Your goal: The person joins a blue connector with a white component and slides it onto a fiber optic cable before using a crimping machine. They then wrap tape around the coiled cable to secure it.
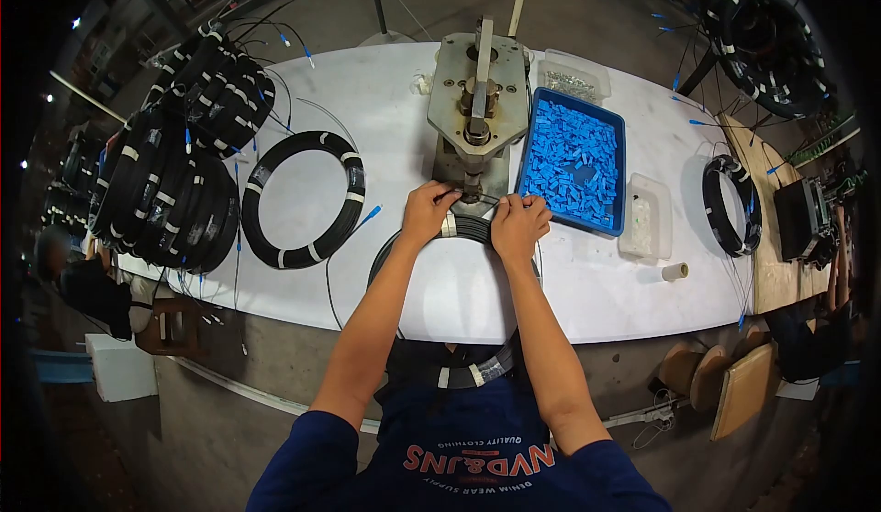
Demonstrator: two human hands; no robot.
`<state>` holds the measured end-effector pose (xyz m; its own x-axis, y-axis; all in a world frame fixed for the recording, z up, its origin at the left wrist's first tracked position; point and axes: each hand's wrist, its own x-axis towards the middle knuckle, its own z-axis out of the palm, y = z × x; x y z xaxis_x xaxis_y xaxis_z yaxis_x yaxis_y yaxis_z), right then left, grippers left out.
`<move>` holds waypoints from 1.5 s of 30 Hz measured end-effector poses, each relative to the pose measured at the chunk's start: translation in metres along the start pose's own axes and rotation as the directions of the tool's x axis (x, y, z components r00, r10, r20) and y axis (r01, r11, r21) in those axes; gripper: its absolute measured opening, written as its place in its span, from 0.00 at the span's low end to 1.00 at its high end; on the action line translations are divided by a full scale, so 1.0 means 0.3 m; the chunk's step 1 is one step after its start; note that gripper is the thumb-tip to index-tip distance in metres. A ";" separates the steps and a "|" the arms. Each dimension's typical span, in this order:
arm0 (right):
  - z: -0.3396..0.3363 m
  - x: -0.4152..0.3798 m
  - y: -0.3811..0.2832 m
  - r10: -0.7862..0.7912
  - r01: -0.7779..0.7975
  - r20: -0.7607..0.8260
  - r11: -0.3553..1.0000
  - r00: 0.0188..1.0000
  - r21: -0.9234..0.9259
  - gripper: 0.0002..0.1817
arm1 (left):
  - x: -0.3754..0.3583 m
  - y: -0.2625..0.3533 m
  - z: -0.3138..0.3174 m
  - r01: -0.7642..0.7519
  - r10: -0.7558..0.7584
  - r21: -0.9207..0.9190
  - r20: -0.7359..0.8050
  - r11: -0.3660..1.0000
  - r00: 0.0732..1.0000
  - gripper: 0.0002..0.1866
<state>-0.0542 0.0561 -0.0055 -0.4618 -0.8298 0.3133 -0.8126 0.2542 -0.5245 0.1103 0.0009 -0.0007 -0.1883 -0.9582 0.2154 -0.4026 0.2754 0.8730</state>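
Observation:
A bench press with an upright lever stands in front of me on the white table. At its lower die, my left hand is closed, fingertips pinched on a thin black cable end. Just to the right, my right hand is also closed, pinching the cable on the other side of the die. The exact cable tip is hidden by fingers and the press. Below both hands lies a coil of black cable, bound with white tape, reaching over the table edge towards my lap.
A blue tray full of small blue connector pieces stands right of the press. Clear plastic boxes and a small spool are beside it. Stacked cable coils fill the left; one coil lies flat, another at right.

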 end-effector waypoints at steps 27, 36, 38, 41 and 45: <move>0.001 0.001 0.002 0.026 -0.026 0.019 1.000 0.999 0.000 0.12 | 0.001 0.001 -0.003 0.019 -0.019 0.010 0.012 1.000 1.000 0.11; -0.007 -0.005 -0.005 -0.111 0.112 -0.064 0.994 0.992 0.010 0.10 | 0.008 -0.002 -0.001 -0.001 0.001 -0.002 0.011 1.000 1.000 0.11; -0.028 -0.010 -0.018 -0.175 0.176 -0.062 0.984 0.983 0.008 0.11 | 0.010 -0.005 0.001 0.014 -0.014 -0.013 0.023 1.000 1.000 0.11; -0.027 -0.013 -0.011 -0.302 0.304 -0.038 0.949 0.953 0.086 0.13 | 0.009 -0.006 -0.002 -0.039 0.039 -0.007 0.005 0.999 0.999 0.11; -0.045 -0.018 -0.011 -0.408 0.403 0.029 0.910 0.913 0.100 0.18 | 0.015 -0.017 0.006 -0.013 0.014 -0.024 0.032 1.000 0.999 0.11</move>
<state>-0.0540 0.0664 0.0052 -0.0797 -0.8754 0.4769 -0.8897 -0.1533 -0.4301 0.1099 -0.0046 -0.0049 -0.2223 -0.9513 0.2136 -0.3788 0.2862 0.8801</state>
